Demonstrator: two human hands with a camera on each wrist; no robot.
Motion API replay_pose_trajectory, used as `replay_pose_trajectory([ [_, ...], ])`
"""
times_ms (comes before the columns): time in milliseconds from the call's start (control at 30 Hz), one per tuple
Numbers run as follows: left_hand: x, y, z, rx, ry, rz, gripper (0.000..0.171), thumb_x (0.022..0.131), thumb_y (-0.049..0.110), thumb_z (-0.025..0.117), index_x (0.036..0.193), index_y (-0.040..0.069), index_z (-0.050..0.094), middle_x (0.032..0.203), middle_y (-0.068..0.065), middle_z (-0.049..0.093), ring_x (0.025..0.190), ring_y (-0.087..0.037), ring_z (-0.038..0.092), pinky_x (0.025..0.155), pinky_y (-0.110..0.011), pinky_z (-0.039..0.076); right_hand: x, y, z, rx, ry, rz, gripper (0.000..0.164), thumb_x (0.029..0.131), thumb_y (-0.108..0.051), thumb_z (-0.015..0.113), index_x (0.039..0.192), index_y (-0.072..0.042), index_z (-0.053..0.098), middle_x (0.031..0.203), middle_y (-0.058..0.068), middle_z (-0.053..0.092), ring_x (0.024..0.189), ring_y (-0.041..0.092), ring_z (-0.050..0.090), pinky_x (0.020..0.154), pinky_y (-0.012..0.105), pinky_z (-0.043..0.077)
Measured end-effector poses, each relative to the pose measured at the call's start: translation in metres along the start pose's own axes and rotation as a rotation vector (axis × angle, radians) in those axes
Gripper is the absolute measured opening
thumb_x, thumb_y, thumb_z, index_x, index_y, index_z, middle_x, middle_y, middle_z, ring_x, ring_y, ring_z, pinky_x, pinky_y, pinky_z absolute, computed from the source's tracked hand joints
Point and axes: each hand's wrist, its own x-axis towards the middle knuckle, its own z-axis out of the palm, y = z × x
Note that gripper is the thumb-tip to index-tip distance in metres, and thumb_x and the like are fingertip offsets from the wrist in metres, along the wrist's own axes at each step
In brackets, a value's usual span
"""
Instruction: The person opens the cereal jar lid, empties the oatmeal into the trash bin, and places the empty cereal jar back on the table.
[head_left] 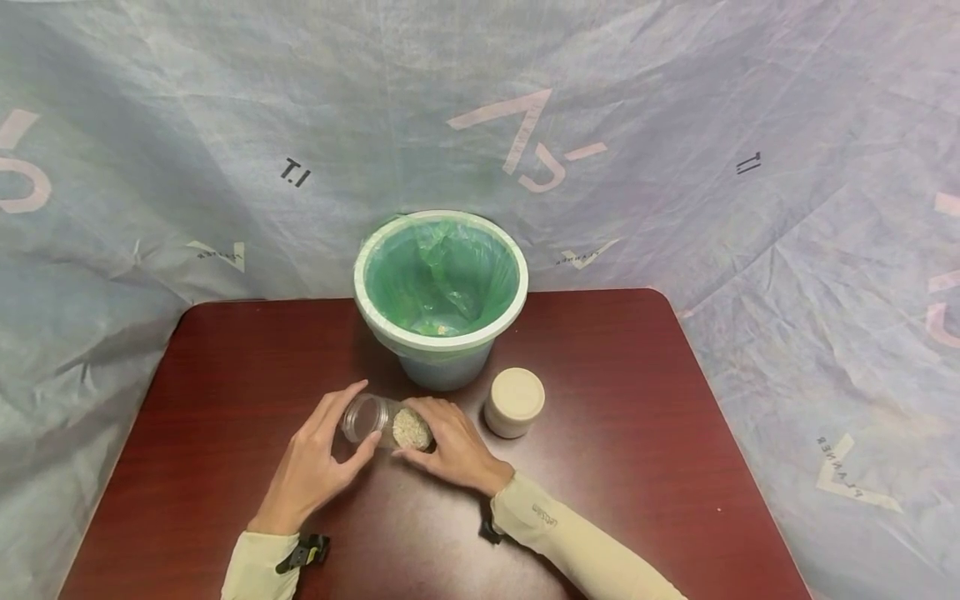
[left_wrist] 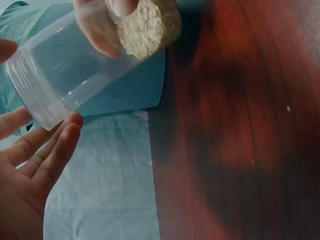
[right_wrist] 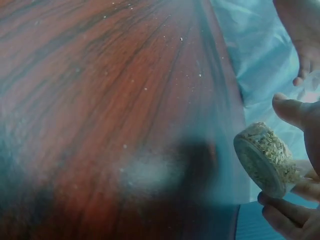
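Note:
A clear plastic jar [head_left: 367,419], its mouth uncovered, lies tilted between my two hands above the table. Pale flakes that look like rolled oats [left_wrist: 147,30] are gathered at its base end. My right hand [head_left: 453,442] grips the jar near that base, the thumb on one side and the fingers on the other. Around the threaded mouth, my left hand [head_left: 318,462] holds the rim between thumb and fingertips. In the right wrist view the jar's round base [right_wrist: 257,167] faces the camera, with the flakes showing through the wall.
A bin [head_left: 442,367] lined with a green bag stands behind the jar at the table's back edge. To the right of my right hand is a cream lidded container [head_left: 514,400]. Small crumbs dot the dark red table [head_left: 637,467]. Grey sheeting [head_left: 300,100] surrounds the table.

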Motion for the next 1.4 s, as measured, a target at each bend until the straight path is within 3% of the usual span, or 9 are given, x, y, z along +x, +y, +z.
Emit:
replay_pose_trajectory([
  [267,-0.004,-0.004,-0.004,0.022,-0.032,0.054,0.07,0.091,0.025,0.083,0.155,0.024,0.056,0.141,0.004,0.062,0.123,-0.018,0.066,0.097,-0.042,0.054,-0.003,-0.007,-0.008,-0.083,-0.031,-0.048,0.072,0.091,-0.052,0.084,0.144,-0.011,0.058,0.13,0.002,0.068,0.112,0.018,0.067,0.095,0.038,0.056],
  [567,-0.008,-0.007,-0.015,0.031,-0.09,0.083,0.066,0.088,0.03,0.087,0.148,0.02,0.06,0.138,0.008,0.061,0.116,-0.013,0.067,0.093,-0.034,0.056,-0.006,-0.015,-0.02,-0.098,-0.088,-0.105,0.071,0.092,-0.052,0.082,0.143,-0.008,0.059,0.125,0.002,0.067,0.108,0.016,0.064,0.094,0.035,0.054],
  [900,-0.004,-0.005,-0.016,0.041,-0.092,0.134,0.065,0.087,0.035,0.088,0.146,0.023,0.061,0.134,0.007,0.06,0.105,-0.01,0.067,0.082,-0.036,0.059,-0.005,-0.016,-0.027,-0.113,-0.099,-0.139,0.072,0.094,-0.053,0.08,0.144,-0.007,0.057,0.125,0.0,0.065,0.107,0.015,0.062,0.094,0.033,0.052],
  [1233,-0.001,-0.001,-0.016,-0.007,-0.076,0.134,0.058,0.086,0.028,0.088,0.138,0.017,0.064,0.13,0.008,0.062,0.106,-0.01,0.067,0.089,-0.025,0.055,-0.002,-0.015,-0.032,-0.11,-0.1,-0.147,0.072,0.089,-0.054,0.084,0.14,-0.009,0.059,0.122,0.0,0.064,0.105,0.014,0.062,0.093,0.032,0.053],
  [1400,-0.001,0.0,-0.015,-0.021,-0.071,0.129,0.058,0.086,0.026,0.088,0.138,0.016,0.063,0.13,0.007,0.062,0.106,-0.012,0.067,0.089,-0.027,0.057,-0.001,-0.015,-0.03,-0.059,-0.113,-0.113,0.076,0.086,-0.053,0.088,0.141,-0.009,0.058,0.121,0.0,0.066,0.103,0.013,0.063,0.088,0.03,0.055],
])
